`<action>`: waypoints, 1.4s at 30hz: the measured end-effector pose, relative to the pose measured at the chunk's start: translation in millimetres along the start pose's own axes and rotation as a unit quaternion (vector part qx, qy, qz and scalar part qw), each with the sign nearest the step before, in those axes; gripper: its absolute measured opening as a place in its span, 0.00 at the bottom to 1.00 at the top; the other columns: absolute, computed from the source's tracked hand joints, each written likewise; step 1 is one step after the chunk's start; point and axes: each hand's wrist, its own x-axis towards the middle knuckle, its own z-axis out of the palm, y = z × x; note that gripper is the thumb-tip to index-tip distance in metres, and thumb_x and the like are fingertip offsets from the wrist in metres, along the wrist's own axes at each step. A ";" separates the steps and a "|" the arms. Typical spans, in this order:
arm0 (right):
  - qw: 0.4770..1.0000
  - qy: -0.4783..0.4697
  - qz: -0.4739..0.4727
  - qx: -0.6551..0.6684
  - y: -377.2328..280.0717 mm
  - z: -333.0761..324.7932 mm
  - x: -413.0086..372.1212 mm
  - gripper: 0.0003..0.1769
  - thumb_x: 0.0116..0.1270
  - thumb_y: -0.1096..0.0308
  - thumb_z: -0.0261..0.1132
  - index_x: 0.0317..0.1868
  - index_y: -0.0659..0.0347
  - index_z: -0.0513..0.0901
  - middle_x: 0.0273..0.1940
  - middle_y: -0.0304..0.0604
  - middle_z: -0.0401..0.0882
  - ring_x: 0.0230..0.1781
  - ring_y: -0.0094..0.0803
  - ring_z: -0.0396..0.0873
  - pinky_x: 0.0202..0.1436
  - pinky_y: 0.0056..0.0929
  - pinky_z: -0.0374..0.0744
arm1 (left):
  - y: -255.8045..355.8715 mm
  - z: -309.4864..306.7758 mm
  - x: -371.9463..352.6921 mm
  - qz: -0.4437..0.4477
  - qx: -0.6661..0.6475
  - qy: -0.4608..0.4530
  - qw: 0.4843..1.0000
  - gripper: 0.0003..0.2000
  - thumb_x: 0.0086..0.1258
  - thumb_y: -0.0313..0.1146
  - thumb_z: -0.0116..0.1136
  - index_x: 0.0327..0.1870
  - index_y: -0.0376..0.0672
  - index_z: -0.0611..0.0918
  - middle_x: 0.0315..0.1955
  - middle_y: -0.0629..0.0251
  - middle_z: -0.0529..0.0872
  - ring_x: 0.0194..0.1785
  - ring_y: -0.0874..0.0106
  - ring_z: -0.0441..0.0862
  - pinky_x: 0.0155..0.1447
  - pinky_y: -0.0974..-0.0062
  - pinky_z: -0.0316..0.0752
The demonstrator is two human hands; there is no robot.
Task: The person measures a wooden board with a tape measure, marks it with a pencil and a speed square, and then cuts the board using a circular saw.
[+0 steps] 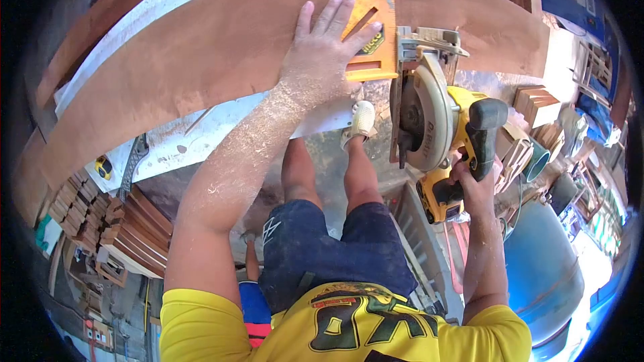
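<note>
My left hand (322, 47) lies with its fingers spread on a wide reddish-brown board (221, 47). Part of it rests over an orange triangular speed square (384, 13). Sawdust coats that wrist and forearm. In my right hand (477, 184) is the handle of a yellow and black circular saw (463, 121), the fingers wrapped round it. The saw's base plate (396, 121) is at the board's near edge, right beside the square. The saw's blade is mostly covered by its guard (429, 110), so whether it touches the wood cannot be seen.
A white work surface (174, 144) shows under the board, with a yellow and black tape measure (103, 167) at its left. Stacked wood pieces (134, 228) stand at lower left, more wood (537, 106) at right. A large blue drum (543, 261) stands near my right arm.
</note>
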 end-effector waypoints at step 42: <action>0.999 0.007 0.041 0.003 -4.7 2.8 2.7 0.20 0.59 0.76 0.57 0.52 0.68 0.69 0.26 0.40 0.73 0.26 0.28 0.74 0.34 0.26 0.76 | -3.6 -0.9 2.0 -0.021 -0.002 -0.054 0.998 0.43 0.46 0.59 0.70 0.68 0.67 0.68 0.71 0.51 0.58 0.75 0.57 0.53 0.75 0.44 0.38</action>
